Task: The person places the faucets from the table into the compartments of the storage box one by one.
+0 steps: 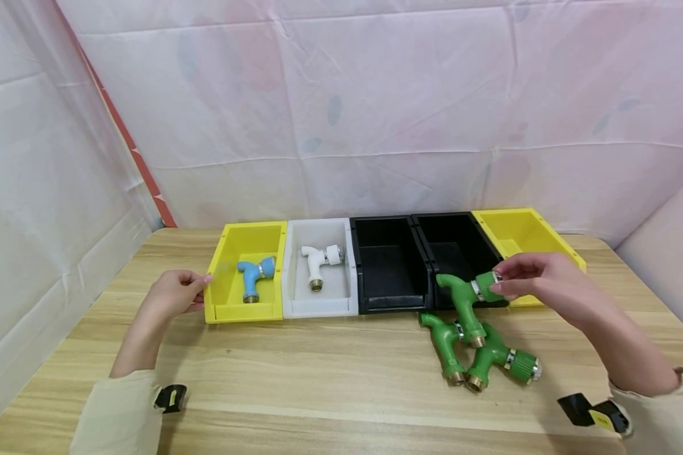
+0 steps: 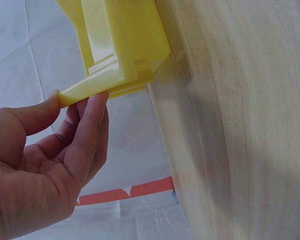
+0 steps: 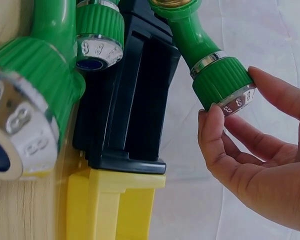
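Observation:
My right hand (image 1: 537, 278) pinches a green faucet (image 1: 463, 300) by its ribbed knob, which the right wrist view shows between thumb and fingertips. The faucet is held above two other green faucets, one at the left (image 1: 445, 344) and one at the right (image 1: 498, 360), both on the table. My left hand (image 1: 176, 294) grips the side rim of the left yellow bin (image 1: 245, 313), thumb above and fingers below in the left wrist view. A blue faucet (image 1: 252, 278) lies in that bin. A white faucet (image 1: 317, 264) lies in the white bin (image 1: 320, 308) beside it.
Two black bins (image 1: 395, 303) stand side by side right of the white one. Another yellow bin (image 1: 563, 246) ends the row at the right. The bins stand on a wooden table (image 1: 296, 385), with a pale cloth (image 1: 375, 95) hanging behind.

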A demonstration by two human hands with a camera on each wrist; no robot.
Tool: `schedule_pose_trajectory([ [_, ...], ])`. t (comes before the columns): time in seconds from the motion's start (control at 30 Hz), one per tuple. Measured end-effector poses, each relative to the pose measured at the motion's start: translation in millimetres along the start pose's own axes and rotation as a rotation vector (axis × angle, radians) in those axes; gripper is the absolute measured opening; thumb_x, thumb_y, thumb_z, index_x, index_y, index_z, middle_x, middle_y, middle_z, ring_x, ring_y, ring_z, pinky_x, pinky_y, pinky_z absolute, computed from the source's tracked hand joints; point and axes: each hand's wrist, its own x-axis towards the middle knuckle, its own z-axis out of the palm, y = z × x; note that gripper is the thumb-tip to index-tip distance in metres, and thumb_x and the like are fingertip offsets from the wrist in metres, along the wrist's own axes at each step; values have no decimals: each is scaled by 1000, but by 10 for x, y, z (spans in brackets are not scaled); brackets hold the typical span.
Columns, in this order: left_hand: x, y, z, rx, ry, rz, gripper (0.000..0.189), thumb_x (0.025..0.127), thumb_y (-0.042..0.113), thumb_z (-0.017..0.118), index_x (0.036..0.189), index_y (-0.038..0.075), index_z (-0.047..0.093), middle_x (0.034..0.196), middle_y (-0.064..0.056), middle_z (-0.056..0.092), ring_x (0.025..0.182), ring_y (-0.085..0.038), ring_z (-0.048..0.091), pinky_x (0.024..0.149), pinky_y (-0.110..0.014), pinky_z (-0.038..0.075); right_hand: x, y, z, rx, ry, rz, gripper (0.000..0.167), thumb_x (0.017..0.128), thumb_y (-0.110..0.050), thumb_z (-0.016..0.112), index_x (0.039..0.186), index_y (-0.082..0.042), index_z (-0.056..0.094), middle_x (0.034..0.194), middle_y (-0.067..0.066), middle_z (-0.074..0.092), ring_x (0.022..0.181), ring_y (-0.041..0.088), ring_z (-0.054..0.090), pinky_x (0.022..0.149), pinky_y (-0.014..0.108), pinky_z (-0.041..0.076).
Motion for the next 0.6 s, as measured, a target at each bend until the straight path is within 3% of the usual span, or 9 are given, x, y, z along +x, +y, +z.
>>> schedule_pose_trajectory([
  [0.6,-24,21,0,-7,2,8,33,96,18,48,105,-14,53,89,-17,53,77,-24,57,68,-30,54,48,-128,75,73,-7,-23,40,84,-24,66,108,5,55,86,8,61,71,21,60,63,26,47],
])
